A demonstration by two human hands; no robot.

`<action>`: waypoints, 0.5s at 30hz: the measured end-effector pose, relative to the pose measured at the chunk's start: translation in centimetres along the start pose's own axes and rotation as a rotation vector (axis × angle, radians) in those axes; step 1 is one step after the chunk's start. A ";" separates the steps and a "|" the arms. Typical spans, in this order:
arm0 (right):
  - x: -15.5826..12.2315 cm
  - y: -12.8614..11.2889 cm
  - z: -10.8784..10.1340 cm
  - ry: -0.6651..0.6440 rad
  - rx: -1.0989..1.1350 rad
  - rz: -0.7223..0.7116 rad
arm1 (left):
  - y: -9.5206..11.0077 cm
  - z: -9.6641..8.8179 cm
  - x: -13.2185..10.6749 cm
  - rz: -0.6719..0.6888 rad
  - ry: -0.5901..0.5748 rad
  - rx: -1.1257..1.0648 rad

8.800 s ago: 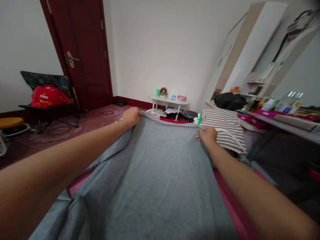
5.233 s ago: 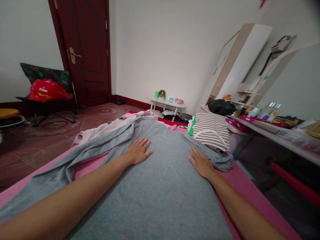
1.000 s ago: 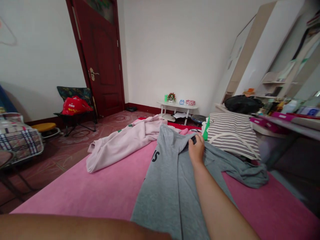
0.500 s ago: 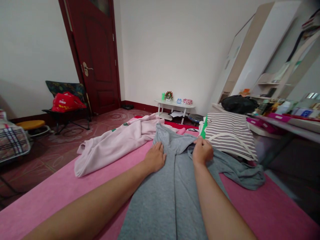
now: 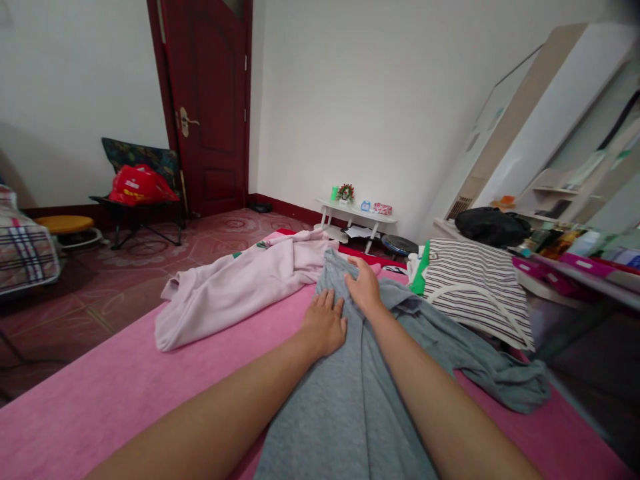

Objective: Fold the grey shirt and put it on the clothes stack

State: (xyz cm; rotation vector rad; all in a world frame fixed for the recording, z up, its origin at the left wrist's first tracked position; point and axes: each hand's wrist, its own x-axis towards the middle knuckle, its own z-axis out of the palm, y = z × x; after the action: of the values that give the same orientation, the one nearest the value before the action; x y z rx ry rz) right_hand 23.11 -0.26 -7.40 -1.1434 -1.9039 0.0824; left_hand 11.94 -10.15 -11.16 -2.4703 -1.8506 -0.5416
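A grey long-sleeved top (image 5: pixel 340 393) lies lengthwise before me on a pink bed cover (image 5: pixel 100 393), one sleeve stretched to the right. Flat on its left edge below the collar rests my left hand (image 5: pixel 326 325), fingers extended. My right hand (image 5: pixel 365 288) is over the upper part of the top near the collar, thumb and forefinger apart; its other fingers are partly hidden. To the left a pale pink garment (image 5: pixel 240 290) is spread out. At the right is a striped garment (image 5: pixel 475 287) with a green piece of cloth (image 5: pixel 421 272) beside it.
A low white table (image 5: pixel 357 212) with small items stands by the far wall. A folding chair (image 5: pixel 143 150) holds a red bag (image 5: pixel 140 185) near the dark red door (image 5: pixel 215 127). On the right, a black bag (image 5: pixel 493 227) lies on a cluttered dresser.
My right hand has let go of the top's right shoulder area and moved left towards the collar. My left hand stays flat on the fabric. The view has shifted slightly.
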 end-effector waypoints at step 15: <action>6.6 3.3 4.7 0.013 -0.047 0.292 | -0.4 0.2 -0.3 -0.052 0.035 -0.086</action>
State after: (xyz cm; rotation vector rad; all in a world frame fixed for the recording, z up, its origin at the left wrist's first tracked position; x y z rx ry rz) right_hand 20.85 8.22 -7.43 -1.4449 -1.7233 0.1909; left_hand 11.54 -10.31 -11.48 -2.4534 -1.9232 -0.6762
